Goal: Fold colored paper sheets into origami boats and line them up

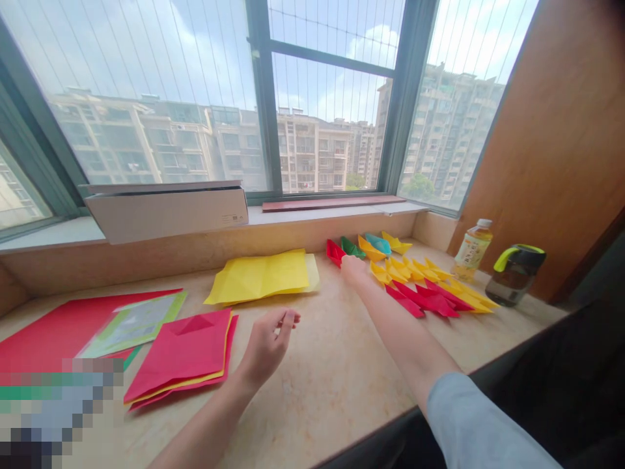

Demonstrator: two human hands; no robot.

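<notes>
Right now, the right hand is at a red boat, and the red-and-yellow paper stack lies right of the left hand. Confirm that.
Wrong side: the head view shows the red-and-yellow paper stack left of the left hand. The right hand is at a red boat.

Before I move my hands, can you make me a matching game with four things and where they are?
Things:
1. Bottle
2. Green boat
3. Right hand
4. White box

Places:
A. At the red boat
B. On the windowsill
C. Beside the jug
D. Between a red boat and a yellow boat

Right pairs: 1-C, 2-D, 3-A, 4-B
</notes>
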